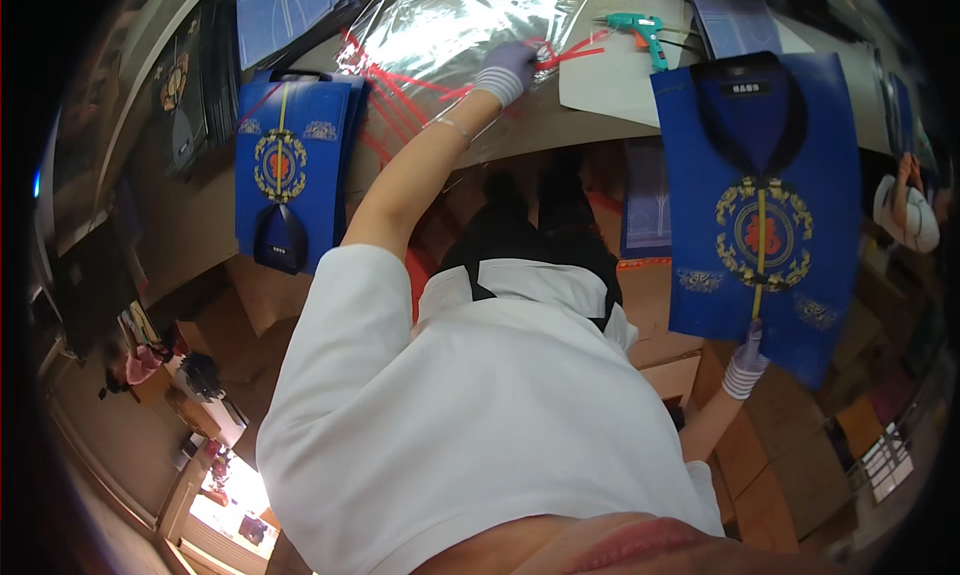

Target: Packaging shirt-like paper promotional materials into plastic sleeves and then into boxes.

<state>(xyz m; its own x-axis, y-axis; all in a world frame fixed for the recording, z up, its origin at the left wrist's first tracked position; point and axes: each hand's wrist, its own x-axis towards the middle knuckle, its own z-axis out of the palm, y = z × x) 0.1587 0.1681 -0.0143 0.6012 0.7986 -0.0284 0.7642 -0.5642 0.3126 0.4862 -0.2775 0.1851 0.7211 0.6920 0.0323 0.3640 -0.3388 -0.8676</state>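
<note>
My left hand (508,67), in a thin purplish glove with a striped cuff, reaches over the table with closed fingers at a red ribbon (575,53). Beneath and beyond it spreads shiny clear plastic film (450,30), with more red ribbons (400,90) along its near side. My right hand (747,355), gloved alike, pinches the lower edge of a large blue gift bag (700,225). That bag has black strap handles, a gold centre line and a round gold-and-red emblem. It rises to the table's edge on the right.
Similar blue bags (255,200) hang at the table's left edge. A teal glue gun (645,37) lies on white sheets (605,85) at the back. Flat blue pieces (290,15) are stacked at the far left. Cardboard boxes (655,310) stand below. Another person's arm (903,190) shows far right.
</note>
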